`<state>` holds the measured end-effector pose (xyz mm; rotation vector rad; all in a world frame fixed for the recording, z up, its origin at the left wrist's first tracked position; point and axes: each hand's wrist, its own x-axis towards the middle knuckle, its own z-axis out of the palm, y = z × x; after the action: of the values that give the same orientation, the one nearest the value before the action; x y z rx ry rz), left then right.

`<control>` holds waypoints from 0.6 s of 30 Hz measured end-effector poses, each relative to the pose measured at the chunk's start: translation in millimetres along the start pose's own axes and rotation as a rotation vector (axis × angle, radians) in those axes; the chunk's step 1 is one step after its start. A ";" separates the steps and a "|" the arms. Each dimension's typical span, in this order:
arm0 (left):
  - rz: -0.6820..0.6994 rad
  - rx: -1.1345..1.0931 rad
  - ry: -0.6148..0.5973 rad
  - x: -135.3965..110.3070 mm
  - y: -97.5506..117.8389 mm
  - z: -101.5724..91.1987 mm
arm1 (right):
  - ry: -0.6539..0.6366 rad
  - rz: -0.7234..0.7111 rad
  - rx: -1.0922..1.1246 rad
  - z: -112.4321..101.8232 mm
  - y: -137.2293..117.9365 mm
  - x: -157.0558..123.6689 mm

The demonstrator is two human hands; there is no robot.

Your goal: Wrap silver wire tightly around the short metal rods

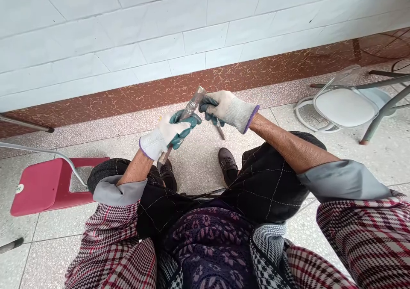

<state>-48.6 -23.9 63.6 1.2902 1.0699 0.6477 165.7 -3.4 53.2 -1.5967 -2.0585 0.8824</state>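
Note:
In front of my knees, my left hand (181,128), in a white and green coated glove, is closed around a worn rod (191,107). The rod is held at a slant, with wire wound about its upper part and a flat, pale top end; its lower end shows below my fist. To the right, my right hand (219,108), gloved alike, has its fingers curled close to the rod's upper end. From under that hand sticks out a slim metal tool (221,129), whose other end is hidden in the glove, so I cannot tell its kind.
A white tiled wall (160,36) with a red-brown skirting (144,93) stands ahead. A red folding chair (41,186) is on the left. On the right are a white round-seated chair (346,105) and green-grey metal legs (381,113). My shoes (226,165) rest on speckled floor tiles.

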 end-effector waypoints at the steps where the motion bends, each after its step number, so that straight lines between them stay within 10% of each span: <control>1: -0.031 -0.021 -0.020 -0.2 -0.1 -2.6 | 0.019 -0.021 -0.003 -2.7 2.5 -3.0; 8: -0.189 0.073 -0.167 -6.4 0.1 2.2 | 0.241 -0.028 -0.105 -23.1 19.8 -5.2; 12: -0.156 0.066 -0.200 -5.7 -0.8 6.5 | 0.085 -0.003 -0.162 -7.2 13.3 0.9; 18: -0.027 0.085 0.096 4.6 -10.7 -3.3 | -0.160 0.032 -0.019 26.2 1.0 -11.2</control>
<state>-51.5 -20.7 52.4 1.3263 1.2027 0.6547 152.6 -20.3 34.4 -1.6203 -2.1593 1.0356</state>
